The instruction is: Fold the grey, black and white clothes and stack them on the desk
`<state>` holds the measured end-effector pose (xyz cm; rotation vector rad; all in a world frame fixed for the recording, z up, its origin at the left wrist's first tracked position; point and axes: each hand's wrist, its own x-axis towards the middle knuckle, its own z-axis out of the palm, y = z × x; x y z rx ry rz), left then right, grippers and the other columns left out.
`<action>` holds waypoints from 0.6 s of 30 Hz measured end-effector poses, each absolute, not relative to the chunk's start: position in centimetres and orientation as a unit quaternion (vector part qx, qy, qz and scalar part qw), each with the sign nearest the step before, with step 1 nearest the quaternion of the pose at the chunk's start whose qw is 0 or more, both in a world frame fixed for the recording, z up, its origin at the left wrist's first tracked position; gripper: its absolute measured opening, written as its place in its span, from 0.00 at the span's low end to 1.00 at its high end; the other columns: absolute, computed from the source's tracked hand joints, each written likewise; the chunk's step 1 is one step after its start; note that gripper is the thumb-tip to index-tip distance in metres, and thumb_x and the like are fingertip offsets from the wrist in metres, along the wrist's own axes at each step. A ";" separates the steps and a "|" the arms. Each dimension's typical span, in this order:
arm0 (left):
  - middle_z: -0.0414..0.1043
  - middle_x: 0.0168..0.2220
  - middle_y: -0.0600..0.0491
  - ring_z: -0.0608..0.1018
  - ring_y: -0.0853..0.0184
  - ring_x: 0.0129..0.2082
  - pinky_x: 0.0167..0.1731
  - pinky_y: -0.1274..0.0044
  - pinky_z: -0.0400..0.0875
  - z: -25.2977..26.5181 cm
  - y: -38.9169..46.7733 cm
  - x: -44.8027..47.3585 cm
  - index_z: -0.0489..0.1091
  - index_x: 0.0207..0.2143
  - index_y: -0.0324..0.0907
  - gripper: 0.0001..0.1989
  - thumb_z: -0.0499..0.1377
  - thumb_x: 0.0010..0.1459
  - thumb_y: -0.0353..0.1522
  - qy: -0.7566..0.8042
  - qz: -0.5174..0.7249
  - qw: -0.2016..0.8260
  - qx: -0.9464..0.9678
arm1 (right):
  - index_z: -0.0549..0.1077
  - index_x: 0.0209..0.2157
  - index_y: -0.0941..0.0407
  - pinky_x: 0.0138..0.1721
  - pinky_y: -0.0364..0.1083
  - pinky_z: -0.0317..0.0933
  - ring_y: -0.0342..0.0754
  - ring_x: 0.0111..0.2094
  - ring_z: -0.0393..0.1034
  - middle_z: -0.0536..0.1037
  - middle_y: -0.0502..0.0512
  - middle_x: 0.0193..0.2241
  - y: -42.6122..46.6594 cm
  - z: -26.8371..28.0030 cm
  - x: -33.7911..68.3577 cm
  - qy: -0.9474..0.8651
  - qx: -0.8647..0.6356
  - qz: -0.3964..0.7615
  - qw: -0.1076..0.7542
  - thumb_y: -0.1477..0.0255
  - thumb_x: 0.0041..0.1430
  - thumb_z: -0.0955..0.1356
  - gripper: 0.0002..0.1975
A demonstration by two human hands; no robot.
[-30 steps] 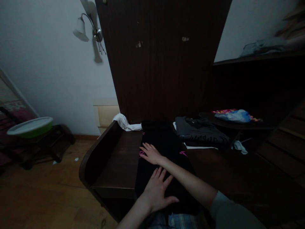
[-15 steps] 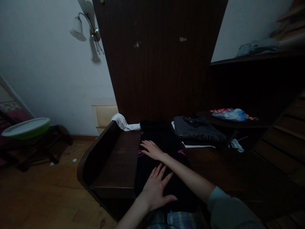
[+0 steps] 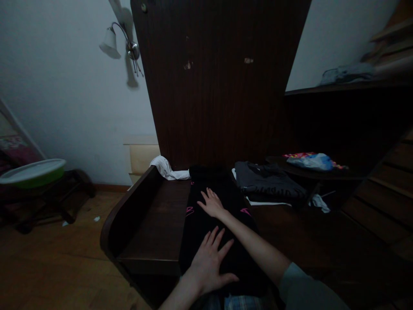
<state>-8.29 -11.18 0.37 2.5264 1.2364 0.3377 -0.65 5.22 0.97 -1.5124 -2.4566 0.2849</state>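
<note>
A black garment with pink markings lies folded into a long strip on the dark wooden desk, its near end reaching the front edge. My left hand rests on the near part of the cloth, fingers spread and thumb out to the right. Farther up the strip, my right hand lies flat on the fabric with its fingers apart. Neither hand grips anything. What kind of garment it is cannot be made out from the folds.
Right of the strip sits a stack of folded dark grey clothes. A white cloth hangs over the desk's back left corner. A plastic bag lies on a small shelf. Far left, a green basin stands on a stool.
My right hand has slid slightly to the right across the black cloth, its fingers turning more away from me. My left hand stays nearly in place. The camera has tilted up a little.
</note>
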 end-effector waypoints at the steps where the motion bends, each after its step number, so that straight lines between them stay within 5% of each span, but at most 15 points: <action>1: 0.37 0.63 0.47 0.41 0.52 0.61 0.56 0.57 0.43 0.4 -11.2 -8.3 0.43 0.60 0.50 0.41 0.47 0.47 0.57 0.432 0.118 0.153 0.881 | 0.52 0.58 0.62 0.58 0.51 0.35 0.55 0.61 0.36 0.44 0.66 0.60 5.3 1.0 -0.7 -0.838 -0.523 0.100 0.119 0.56 0.58 0.54 0.33; 9: 0.37 0.63 0.46 0.41 0.51 0.61 0.55 0.55 0.43 0.5 -11.2 -8.2 0.43 0.60 0.50 0.41 0.48 0.47 0.56 0.428 0.124 0.162 0.881 | 0.53 0.57 0.64 0.58 0.52 0.36 0.55 0.61 0.38 0.47 0.66 0.60 5.7 0.9 -0.9 -0.834 -0.521 0.116 0.138 0.56 0.56 0.57 0.33; 15: 0.39 0.62 0.47 0.45 0.54 0.61 0.54 0.57 0.49 2.5 -10.6 -9.6 0.46 0.59 0.52 0.31 0.47 0.55 0.49 0.422 0.110 0.187 0.880 | 0.64 0.51 0.58 0.55 0.48 0.49 0.46 0.55 0.55 0.61 0.60 0.55 4.2 3.3 1.9 -0.826 -0.448 0.207 0.274 0.67 0.56 0.60 0.21; 18: 0.41 0.62 0.47 0.45 0.53 0.61 0.53 0.55 0.49 2.6 -10.2 -10.5 0.48 0.58 0.52 0.28 0.46 0.57 0.47 0.460 0.110 0.153 0.867 | 0.65 0.50 0.57 0.54 0.50 0.51 0.48 0.54 0.58 0.65 0.60 0.52 0.7 3.6 5.3 -0.822 -0.467 0.184 0.271 0.67 0.55 0.60 0.20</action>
